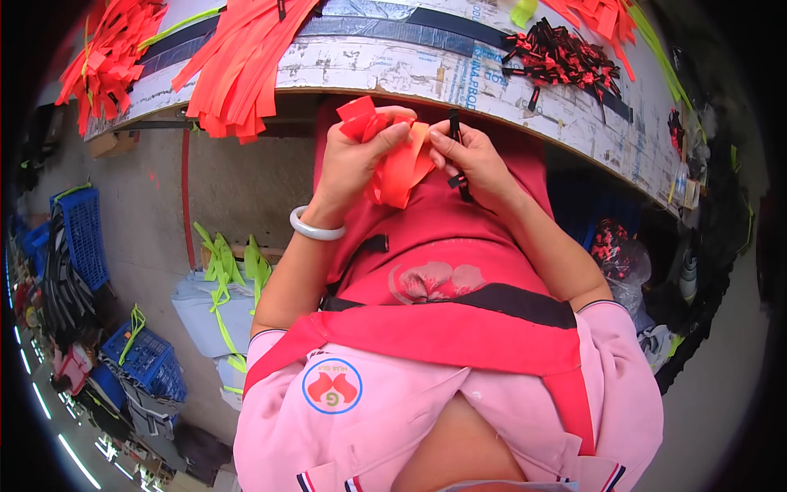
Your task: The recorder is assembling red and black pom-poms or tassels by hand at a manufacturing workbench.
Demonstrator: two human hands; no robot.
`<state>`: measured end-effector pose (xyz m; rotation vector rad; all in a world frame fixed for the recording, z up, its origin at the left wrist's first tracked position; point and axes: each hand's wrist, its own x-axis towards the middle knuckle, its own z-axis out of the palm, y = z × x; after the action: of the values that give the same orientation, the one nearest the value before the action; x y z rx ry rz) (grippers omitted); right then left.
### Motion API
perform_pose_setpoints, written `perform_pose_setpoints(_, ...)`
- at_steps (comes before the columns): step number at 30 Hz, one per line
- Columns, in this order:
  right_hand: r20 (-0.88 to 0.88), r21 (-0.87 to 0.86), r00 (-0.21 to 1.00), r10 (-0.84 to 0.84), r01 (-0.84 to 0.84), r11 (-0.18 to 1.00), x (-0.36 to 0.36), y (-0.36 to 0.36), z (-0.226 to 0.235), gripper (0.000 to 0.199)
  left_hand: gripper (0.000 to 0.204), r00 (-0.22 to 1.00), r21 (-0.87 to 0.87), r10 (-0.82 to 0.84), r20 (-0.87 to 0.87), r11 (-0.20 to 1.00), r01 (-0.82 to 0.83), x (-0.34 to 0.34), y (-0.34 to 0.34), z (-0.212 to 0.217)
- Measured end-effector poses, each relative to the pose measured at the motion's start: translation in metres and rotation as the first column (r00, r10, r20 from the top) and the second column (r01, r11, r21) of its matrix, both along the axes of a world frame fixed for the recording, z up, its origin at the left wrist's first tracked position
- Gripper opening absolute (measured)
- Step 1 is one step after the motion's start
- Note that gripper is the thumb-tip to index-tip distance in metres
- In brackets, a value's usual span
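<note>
My left hand (354, 156), with a pale bangle (317, 225) on its wrist, is closed around a folded bunch of orange-red fabric strips (395, 182). Loops of the strips stick out above the thumb and hang below the fingers. Close beside it, my right hand (479, 164) pinches a narrow black strap (456, 125), whose lower part shows beneath the fingers. Fingertips of the right hand lie at the edge of the orange-red bunch; whether strap and strips are joined there, I cannot tell. Both hands are over my red apron (443, 246), just before the table's front edge.
Long orange-red strips (238, 74) drape over the front edge of the worn white table (369, 70). Another bunch (111, 61) hangs farther left. A pile of small black-and-red pieces (561, 61) lies at right. Blue crates (82, 234) and a light-blue stack (205, 307) stand left.
</note>
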<state>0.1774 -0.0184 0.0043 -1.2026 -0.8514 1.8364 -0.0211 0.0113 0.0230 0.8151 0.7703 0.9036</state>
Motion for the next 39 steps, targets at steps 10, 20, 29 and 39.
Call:
perform_pose_setpoints(10,0.856,0.263,0.516,-0.032,-0.382,0.886,0.035,0.015,-0.046,0.024,0.016,0.998,-0.036,-0.001,-0.062,0.999,-0.001,-0.021,0.001,-0.009)
perform_pose_setpoints(20,0.973,0.086,0.228,0.038,-0.509,0.856,0.058,0.026,-0.086,0.037,0.015,0.999,-0.051,-0.010,-0.043,0.999,0.008,-0.028,-0.005,0.000)
perform_pose_setpoints(29,0.960,0.015,0.240,0.145,-0.561,0.827,0.050,0.036,-0.095,0.037,0.017,0.995,0.122,0.092,-0.047,0.989,-0.085,-0.077,-0.007,0.026)
perform_pose_setpoints(39,0.930,0.075,0.328,0.165,-0.608,0.790,0.035,0.041,-0.105,0.032,0.016,0.990,0.164,0.121,0.069,0.978,-0.131,-0.092,-0.004,0.030)
